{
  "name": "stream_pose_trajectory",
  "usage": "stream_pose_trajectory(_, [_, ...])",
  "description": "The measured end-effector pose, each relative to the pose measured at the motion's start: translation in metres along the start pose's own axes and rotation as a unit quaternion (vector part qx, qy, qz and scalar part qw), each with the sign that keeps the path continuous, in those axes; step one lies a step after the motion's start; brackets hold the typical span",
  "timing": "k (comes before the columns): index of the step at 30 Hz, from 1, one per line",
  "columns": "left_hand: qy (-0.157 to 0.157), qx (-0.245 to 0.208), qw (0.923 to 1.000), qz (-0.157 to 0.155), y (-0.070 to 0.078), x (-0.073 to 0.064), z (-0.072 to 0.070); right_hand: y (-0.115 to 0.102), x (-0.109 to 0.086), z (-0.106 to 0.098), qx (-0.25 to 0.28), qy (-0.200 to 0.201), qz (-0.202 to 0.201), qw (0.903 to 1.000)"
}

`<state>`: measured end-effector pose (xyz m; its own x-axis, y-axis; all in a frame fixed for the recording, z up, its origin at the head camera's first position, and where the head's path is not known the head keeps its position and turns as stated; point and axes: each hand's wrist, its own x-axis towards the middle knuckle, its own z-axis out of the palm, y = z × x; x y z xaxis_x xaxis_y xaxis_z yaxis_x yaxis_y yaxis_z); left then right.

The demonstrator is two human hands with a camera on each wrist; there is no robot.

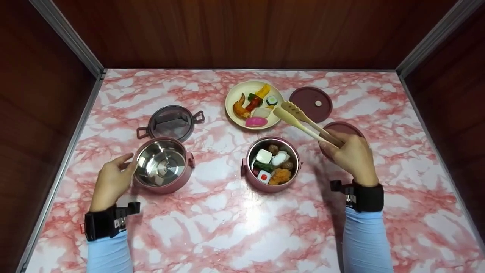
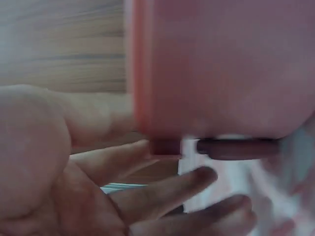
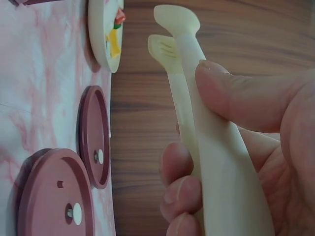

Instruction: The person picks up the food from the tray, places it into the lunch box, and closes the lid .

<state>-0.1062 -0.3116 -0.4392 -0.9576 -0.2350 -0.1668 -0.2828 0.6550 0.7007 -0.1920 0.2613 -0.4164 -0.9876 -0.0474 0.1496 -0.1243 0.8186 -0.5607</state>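
My left hand (image 1: 115,178) is at the left side of a pink pot (image 1: 182,178) with a bare steel inside. In the left wrist view, the thumb meets the rim, the index finger lies by a small side handle (image 2: 165,146), and the other fingers spread apart. Cream tongs (image 1: 303,127) are gripped in my right hand (image 1: 350,155), thumb on one arm and fingers curled round the other. Their tips (image 3: 172,17) are apart with nothing between them, near the right edge of a cream plate (image 1: 231,113) of toy food.
A second pink pot (image 1: 261,185) holds several toy food pieces. Behind the left pot lies a dark see-through lid (image 1: 172,123) with two handles. Two maroon round lids (image 1: 307,100) lie at right, one partly under my right hand. Wood-look walls (image 1: 242,34) enclose the marbled table.
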Motion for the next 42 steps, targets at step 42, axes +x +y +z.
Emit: stream_pose_trajectory(42, [-0.051,-0.034,0.9955,0.073,0.057,0.045,0.056,-0.041,0.066,0.005,-0.173,-0.099,-0.137,0.9703])
